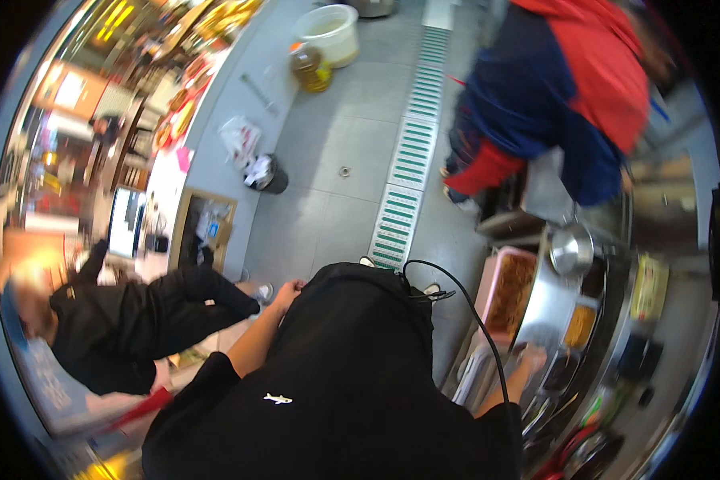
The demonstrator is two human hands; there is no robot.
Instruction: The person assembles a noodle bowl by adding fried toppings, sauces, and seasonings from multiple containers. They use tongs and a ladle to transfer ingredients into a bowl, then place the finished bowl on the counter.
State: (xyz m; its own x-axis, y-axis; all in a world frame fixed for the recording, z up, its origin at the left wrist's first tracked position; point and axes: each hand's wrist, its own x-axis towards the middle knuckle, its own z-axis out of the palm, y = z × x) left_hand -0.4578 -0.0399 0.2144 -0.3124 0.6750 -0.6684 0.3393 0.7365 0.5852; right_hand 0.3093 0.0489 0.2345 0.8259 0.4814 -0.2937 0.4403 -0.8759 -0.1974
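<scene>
My left hand (289, 294) hangs low beside my black apron (348, 324), its fingers partly hidden by the cloth. Over on the right, my right hand (534, 359) is at the steel counter (543, 309), blurred. Whether it grips anything cannot be made out. Just beyond it stands a pink tub (489, 282) of reddish-brown food. A small pan of orange-yellow food (580, 327) sits to its right, and a dark-filled pan (561, 371) is nearer to me. A steel pot (571, 249) rests farther along the counter.
A person in red and navy (552, 90) bends over the counter ahead. Another in black (126, 324) is at my left. A drain grate (396, 225) runs along the floor. By the left wall are a bin (271, 177), an oil jug (309, 66) and a white bucket (342, 45).
</scene>
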